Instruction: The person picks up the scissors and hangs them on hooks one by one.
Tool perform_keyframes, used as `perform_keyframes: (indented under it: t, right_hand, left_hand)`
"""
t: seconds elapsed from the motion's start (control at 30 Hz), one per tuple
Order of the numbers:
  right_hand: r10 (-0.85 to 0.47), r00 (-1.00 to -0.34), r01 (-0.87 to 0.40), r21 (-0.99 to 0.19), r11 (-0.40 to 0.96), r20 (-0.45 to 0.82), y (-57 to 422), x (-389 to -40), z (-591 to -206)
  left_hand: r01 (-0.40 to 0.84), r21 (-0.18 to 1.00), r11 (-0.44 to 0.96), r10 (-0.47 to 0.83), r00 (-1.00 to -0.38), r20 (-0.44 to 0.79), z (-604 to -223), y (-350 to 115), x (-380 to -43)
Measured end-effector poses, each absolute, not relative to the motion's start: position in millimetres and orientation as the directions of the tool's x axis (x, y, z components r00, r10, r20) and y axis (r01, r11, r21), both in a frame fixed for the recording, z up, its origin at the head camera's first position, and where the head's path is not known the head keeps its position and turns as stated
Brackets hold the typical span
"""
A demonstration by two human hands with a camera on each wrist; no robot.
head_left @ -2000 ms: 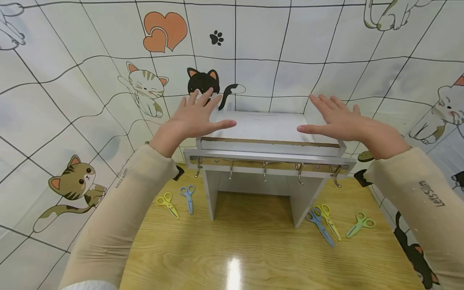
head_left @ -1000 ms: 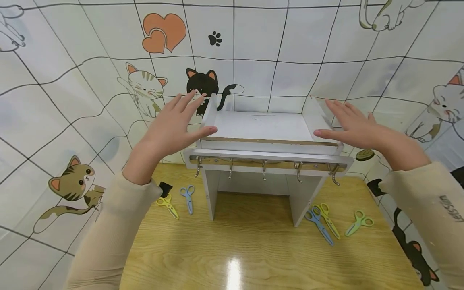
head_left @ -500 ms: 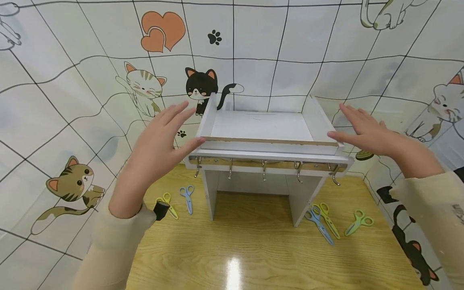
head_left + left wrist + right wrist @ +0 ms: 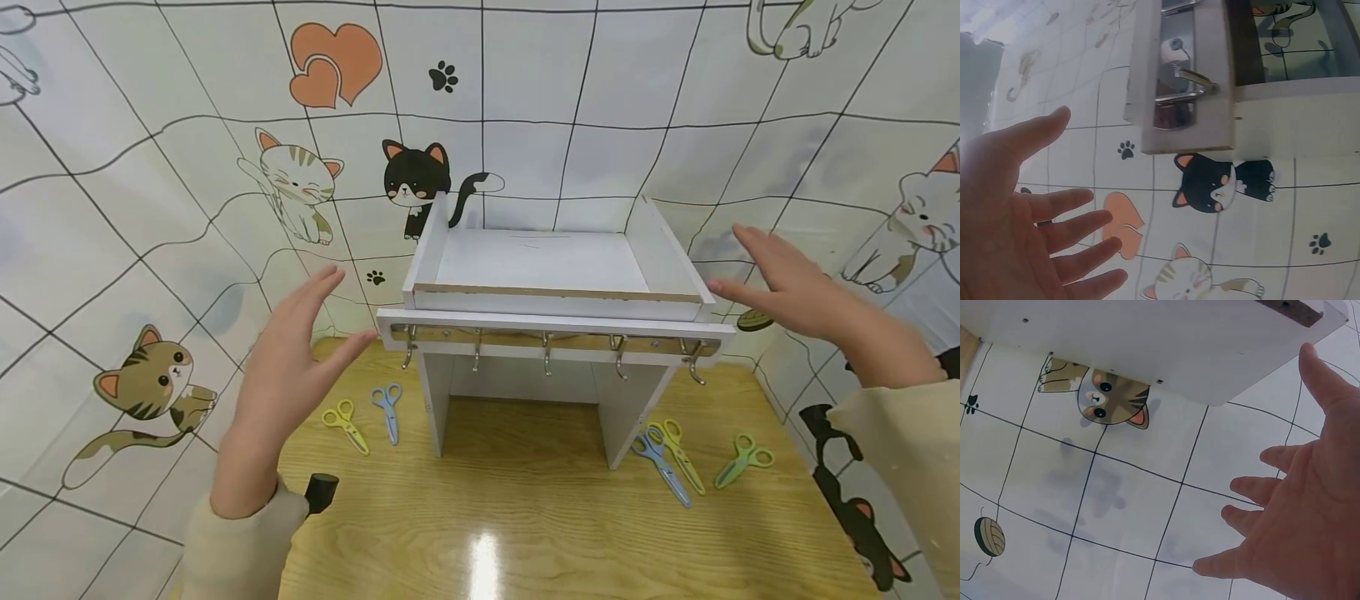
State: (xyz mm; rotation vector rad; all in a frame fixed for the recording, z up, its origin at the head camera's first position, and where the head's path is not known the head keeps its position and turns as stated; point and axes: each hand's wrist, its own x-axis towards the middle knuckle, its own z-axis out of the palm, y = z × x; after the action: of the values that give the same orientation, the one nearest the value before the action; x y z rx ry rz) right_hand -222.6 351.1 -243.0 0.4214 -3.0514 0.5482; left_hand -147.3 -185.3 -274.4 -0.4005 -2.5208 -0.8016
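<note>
A white shelf unit with an open tray top stands in the middle of the table, a row of metal hooks along its front rail. My left hand is held in the air to the left of the rail, fingers extended and thumb apart. On the other side, my right hand hovers just off the unit's right end, also with spread fingers. Both palms hold nothing. In the left wrist view the left hand is apart from the rail's end; in the right wrist view the right hand is beside the white side panel.
On the wooden table, yellow scissors and blue scissors lie left of the unit. Blue scissors, yellow scissors and green scissors lie to its right. A cat-patterned sheet surrounds the back and sides.
Both hands have drawn apart from above the tray, the left one moving left and down, the right one moving right. The shelf unit and scissors stay where they were.
</note>
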Motion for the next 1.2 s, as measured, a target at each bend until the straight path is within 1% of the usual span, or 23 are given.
perform_keyframes:
  t: [0.27, 0.47, 0.6, 0.7, 0.83, 1.0, 1.2]
  right_hand:
    - [-0.251, -0.967, -0.252, -0.333, 0.909, 0.046, 364.2, -223.3, -262.0]
    - [-0.244, -0.969, -0.242, -0.354, 0.903, 0.039, 371.2, -224.4, -277.0]
    - [-0.273, -0.959, -0.280, -0.351, 0.894, 0.069, 378.8, -224.6, -293.2]
    - [-0.287, -0.953, -0.302, -0.342, 0.890, 0.094, 384.0, -223.6, -307.0]
    - [-0.257, -0.964, -0.264, -0.367, 0.892, 0.069, 390.7, -221.6, -324.0]
    - [-0.196, -0.981, -0.178, -0.379, 0.908, -0.009, 400.7, -217.3, -343.6]
    - [-0.156, -0.985, -0.113, -0.399, 0.910, -0.075, 412.4, -209.8, -369.7]
  left_hand:
    - [0.324, 0.575, 0.751, 0.097, -0.916, 0.390, -324.5, -200.9, -151.9]
    - [0.290, 0.611, 0.736, 0.110, -0.943, 0.315, -357.4, -196.1, -154.4]
    - [0.271, 0.645, 0.714, 0.119, -0.956, 0.269, -376.5, -187.9, -157.0]
    - [0.276, 0.681, 0.678, 0.130, -0.957, 0.259, -389.6, -181.0, -159.4]
    - [0.294, 0.727, 0.621, 0.136, -0.953, 0.270, -404.5, -169.9, -163.0]
    - [0.319, 0.760, 0.567, 0.135, -0.946, 0.296, -420.7, -154.2, -167.1]
    - [0.337, 0.808, 0.483, 0.130, -0.940, 0.314, -436.6, -141.5, -170.5]
